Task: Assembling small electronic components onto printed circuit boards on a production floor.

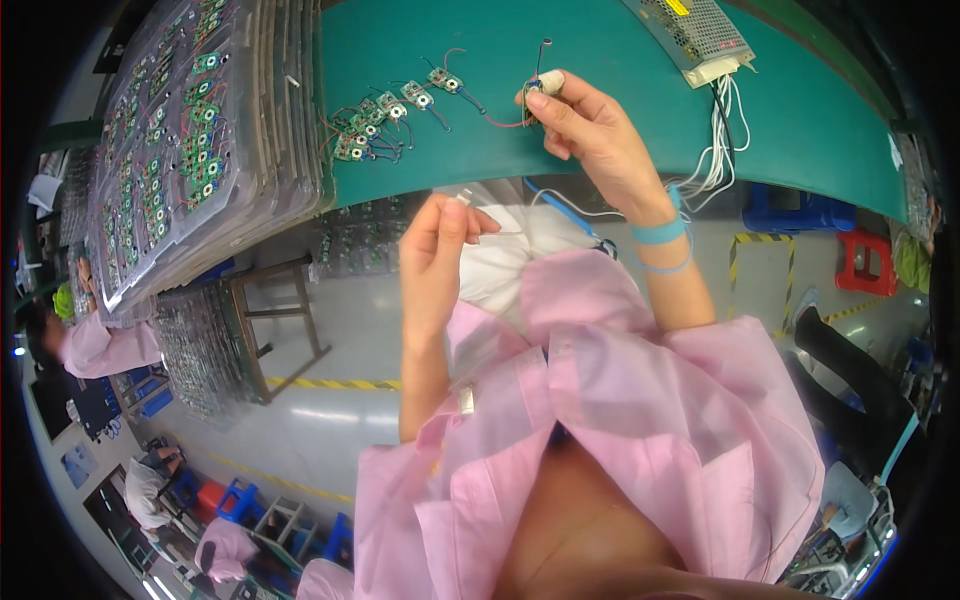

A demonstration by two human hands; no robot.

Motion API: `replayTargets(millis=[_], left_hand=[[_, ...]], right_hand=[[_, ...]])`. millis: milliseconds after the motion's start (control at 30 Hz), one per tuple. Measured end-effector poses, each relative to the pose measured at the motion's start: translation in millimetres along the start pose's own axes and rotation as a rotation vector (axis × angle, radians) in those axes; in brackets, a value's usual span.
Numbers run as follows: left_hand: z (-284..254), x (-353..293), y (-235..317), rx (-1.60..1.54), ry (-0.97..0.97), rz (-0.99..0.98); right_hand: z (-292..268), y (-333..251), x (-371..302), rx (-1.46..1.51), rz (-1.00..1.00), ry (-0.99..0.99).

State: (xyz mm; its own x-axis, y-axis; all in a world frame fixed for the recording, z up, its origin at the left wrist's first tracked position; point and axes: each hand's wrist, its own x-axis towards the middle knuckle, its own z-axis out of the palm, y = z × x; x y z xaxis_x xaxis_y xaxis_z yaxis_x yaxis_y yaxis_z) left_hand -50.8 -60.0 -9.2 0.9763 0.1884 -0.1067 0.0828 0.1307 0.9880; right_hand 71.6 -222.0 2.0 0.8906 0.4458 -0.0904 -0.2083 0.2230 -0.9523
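Note:
My right hand is raised over the green tabletop, thumb and index finger closed on a small circuit board. A thin wire with a dark tip stands up from that board, and a red wire trails off to its left. A white cover wraps the index fingertip. Just off the table's front edge, my left hand pinches a small whitish piece, too small to name. Left of my right hand, several wired circuit boards lie in a loose row and a cluster.
A tall stack of clear trays with boards rises on the left. At the back right sits a perforated metal power supply with white cables. The green table curves right, near a red stool. Other people are behind.

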Motion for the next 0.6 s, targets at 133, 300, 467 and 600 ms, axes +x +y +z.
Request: replayTargets(millis=[133, 300, 467, 600], left_hand=[[4.8, 3.4, 6.8, -0.03, -0.039, 0.014], [9.2, 4.5, 12.5, -0.087, -0.068, 0.061], [14.2, 2.3, 15.7, -0.062, -0.014, 0.11], [13.9, 0.2, 18.4, 0.011, -0.011, 0.121]], right_hand=[[12.8, -1.0, -14.9, 0.229, 0.118, -0.052], [37.7, -7.5, -29.5, 0.435, 0.225, -0.065], [46.9, -8.4, -36.0, 0.429, 0.25, -0.088], [45.6, -4.7, -34.7, 0.455, 0.238, -0.134]])
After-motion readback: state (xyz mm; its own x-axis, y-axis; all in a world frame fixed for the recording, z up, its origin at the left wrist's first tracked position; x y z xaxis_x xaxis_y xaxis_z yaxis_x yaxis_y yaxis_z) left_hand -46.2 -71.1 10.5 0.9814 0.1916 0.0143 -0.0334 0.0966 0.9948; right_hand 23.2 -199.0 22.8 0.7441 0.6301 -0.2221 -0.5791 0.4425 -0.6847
